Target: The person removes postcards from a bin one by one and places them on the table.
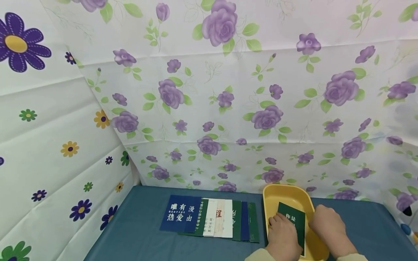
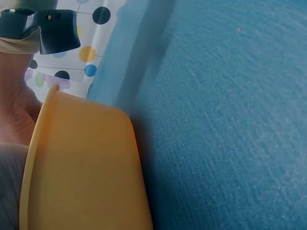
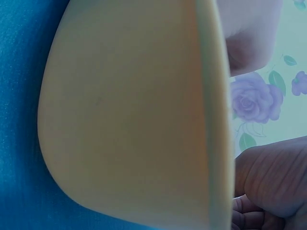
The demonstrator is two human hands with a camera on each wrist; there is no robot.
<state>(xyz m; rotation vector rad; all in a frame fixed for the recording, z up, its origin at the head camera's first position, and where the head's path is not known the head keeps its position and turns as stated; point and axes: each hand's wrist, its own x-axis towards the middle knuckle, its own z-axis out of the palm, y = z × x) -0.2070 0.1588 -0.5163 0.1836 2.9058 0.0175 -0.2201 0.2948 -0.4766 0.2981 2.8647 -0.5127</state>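
A dark green card (image 1: 301,232) with white characters lies slanted inside the yellow plastic tub (image 1: 271,192). My left hand (image 1: 283,235) reaches over the tub's left side, its fingers curled at the card's left edge, holding it. On the opposite side, my right hand (image 1: 330,228) bends over the right rim, close to the card; its fingertips are hidden behind the knuckles. From the left wrist, the tub's outer wall (image 2: 86,163) fills the lower left. The right wrist view shows the other outer wall (image 3: 124,115), with the curled left hand (image 3: 268,187) beyond the rim.
Left of the tub, a fanned row of cards lies on the blue-green table (image 1: 130,232): a blue card (image 1: 179,223) in front, a white card (image 1: 210,217), and several green and blue ones (image 1: 253,221). A flower-printed sheet (image 1: 241,108) hangs behind the table.
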